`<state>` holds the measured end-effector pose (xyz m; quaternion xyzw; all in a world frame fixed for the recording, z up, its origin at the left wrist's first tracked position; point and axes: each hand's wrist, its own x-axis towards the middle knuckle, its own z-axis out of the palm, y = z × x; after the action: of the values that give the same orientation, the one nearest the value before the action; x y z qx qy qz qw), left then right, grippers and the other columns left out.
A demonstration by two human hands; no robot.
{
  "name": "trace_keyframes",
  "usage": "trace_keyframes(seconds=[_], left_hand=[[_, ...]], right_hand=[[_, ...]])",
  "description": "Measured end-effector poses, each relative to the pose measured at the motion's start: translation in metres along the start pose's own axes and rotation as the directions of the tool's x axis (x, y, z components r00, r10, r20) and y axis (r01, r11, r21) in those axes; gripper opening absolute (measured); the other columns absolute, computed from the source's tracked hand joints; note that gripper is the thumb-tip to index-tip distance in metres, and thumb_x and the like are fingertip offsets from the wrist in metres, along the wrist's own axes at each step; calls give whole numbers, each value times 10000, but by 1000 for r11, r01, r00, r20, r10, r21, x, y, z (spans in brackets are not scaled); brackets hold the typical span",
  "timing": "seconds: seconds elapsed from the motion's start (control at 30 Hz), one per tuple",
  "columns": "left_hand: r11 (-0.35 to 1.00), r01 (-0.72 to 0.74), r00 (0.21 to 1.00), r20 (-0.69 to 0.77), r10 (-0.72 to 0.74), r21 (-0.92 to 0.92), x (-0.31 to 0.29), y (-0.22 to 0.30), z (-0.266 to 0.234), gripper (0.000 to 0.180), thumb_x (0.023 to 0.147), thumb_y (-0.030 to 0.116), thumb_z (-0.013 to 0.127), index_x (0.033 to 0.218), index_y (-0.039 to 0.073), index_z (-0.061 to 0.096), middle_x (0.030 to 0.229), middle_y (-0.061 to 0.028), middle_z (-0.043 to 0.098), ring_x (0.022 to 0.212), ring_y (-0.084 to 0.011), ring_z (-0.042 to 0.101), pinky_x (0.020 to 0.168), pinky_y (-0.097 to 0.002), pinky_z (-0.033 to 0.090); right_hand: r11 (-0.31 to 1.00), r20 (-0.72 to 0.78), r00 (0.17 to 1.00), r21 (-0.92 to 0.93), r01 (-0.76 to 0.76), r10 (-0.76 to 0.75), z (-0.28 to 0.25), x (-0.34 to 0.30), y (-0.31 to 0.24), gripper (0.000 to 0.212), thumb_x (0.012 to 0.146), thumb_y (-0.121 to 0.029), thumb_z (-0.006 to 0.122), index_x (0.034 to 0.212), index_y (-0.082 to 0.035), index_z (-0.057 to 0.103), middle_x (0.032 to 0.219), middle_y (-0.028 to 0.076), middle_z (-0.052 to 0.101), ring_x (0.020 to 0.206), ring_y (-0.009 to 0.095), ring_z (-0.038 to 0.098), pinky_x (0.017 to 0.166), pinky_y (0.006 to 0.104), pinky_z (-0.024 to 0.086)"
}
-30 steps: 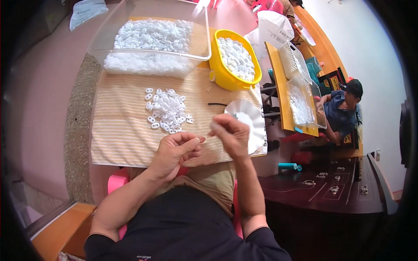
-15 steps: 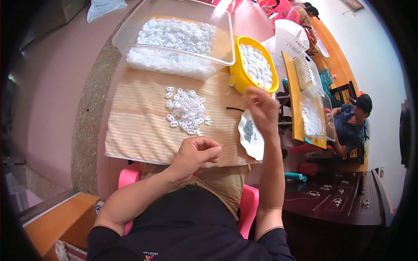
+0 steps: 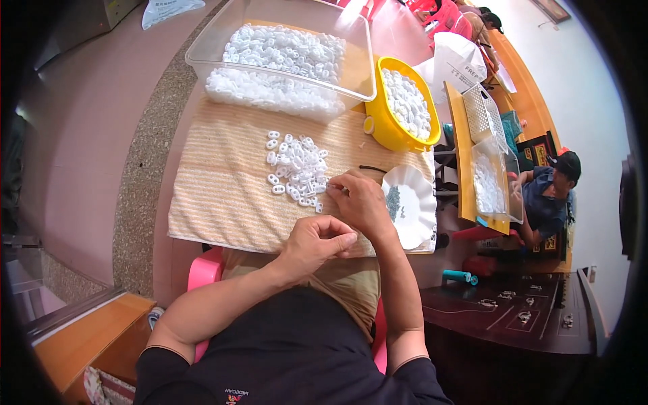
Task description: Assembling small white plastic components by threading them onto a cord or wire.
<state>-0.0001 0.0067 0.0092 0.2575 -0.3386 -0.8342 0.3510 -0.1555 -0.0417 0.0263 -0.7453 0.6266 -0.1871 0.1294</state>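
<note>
A heap of small white oval plastic pieces with two holes (image 3: 297, 165) lies on the striped towel (image 3: 223, 196) in front of me. My right hand (image 3: 362, 204) is at the heap's right edge, its fingertips drawn together beside the outermost pieces; whatever they grip is hidden. Closer to my body, my left hand (image 3: 316, 241) is closed with thumb and forefinger pinched, and I cannot make out anything between them. Right of my right hand, a white wavy-rimmed plate (image 3: 424, 202) carries tiny grey-green parts (image 3: 394, 201).
A large clear bin (image 3: 280, 77) of white pieces stands at the back, beside a yellow tub (image 3: 379, 128) holding more. A thin black strip (image 3: 371, 168) lies near the plate. At the right, a co-worker (image 3: 548, 185) sits by another clear box (image 3: 516, 196).
My right hand has come down and left from above the plate to the heap's right edge, uncovering more of the plate. My left hand stays pinched, and the whole view has shifted slightly.
</note>
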Motion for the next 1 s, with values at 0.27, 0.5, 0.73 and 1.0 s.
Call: trace_keyframes(seconds=[0.27, 0.5, 0.73, 1.0], left_hand=[[998, 40, 998, -54, -42, -52, 0, 3, 2, 125, 867, 95, 667, 948, 2, 650, 844, -39, 653, 711, -81, 612, 657, -218, 529], [994, 72, 993, -87, -79, -80, 0, 3, 0, 107, 870, 89, 660, 942, 11, 644, 818, -35, 642, 697, -88, 611, 648, -218, 531], [990, -71, 958, -285, 33, -124, 5, 1, -2, 115, 873, 91, 655, 954, 22, 610, 786, -23, 626, 672, -88, 601, 632, -216, 524], [959, -62, 980, -198, 6, -275, 4, 5, -3, 142, 918, 140, 605, 1002, 27, 585, 860, -51, 634, 744, -112, 616, 693, -235, 527]], right_hand=[[998, -58, 996, 11, 61, -61, 4, -3, 1, 100, 779, -113, 677, 855, -48, 677, 886, 104, 645, 804, 305, 635, 709, 368, 503], [998, -32, 998, 27, 60, -59, 1, -3, 2, 98, 767, -101, 679, 829, -39, 637, 853, 118, 640, 780, 317, 622, 691, 372, 493], [828, 59, 994, 549, -110, 93, -2, -20, 6, 130, 803, -38, 709, 899, 12, 638, 729, 10, 614, 675, 64, 588, 570, 246, 482], [477, 130, 988, 865, -154, 83, -10, -47, -1, 119, 839, 29, 655, 954, 51, 637, 883, 71, 634, 740, 105, 608, 646, 225, 521]])
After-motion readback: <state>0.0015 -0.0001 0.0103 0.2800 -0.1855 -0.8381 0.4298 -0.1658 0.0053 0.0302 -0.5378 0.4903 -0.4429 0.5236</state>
